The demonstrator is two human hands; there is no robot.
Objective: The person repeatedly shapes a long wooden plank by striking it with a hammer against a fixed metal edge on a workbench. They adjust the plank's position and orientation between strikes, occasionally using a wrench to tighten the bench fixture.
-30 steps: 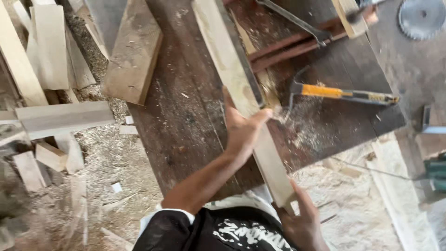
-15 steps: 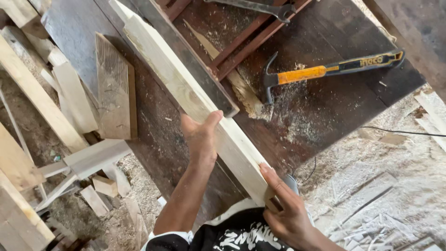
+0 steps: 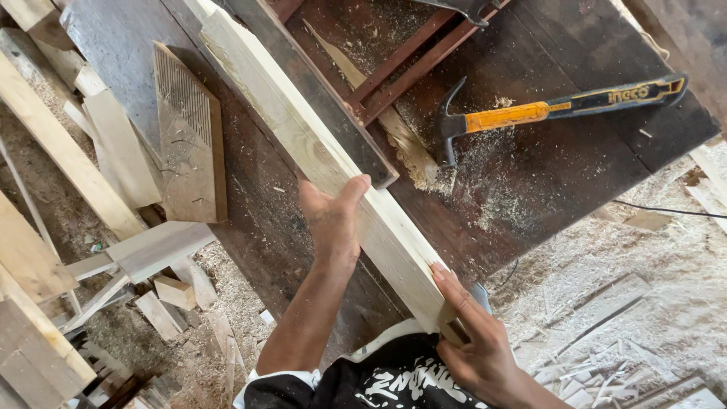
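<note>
A long pale wooden plank (image 3: 303,144) runs diagonally over the dark workbench (image 3: 575,159), from the top left to just in front of my body. My left hand (image 3: 332,220) grips the plank's left edge around its middle, thumb over the top face. My right hand (image 3: 477,344) wraps around the plank's near end. The near end hangs past the bench edge, close to my black printed shirt (image 3: 394,379).
A claw hammer (image 3: 560,110) with an orange and black handle lies on the bench in sawdust. A reddish metal frame (image 3: 409,72) and a thin wood offcut (image 3: 379,113) sit behind the plank. A ribbed board (image 3: 189,136) lies to the left; loose planks and blocks (image 3: 68,159) and shavings cover the floor.
The view has swung so the plank lies more diagonally and nearer. Both hands keep their grip; the left hand sits slightly farther along the plank.
</note>
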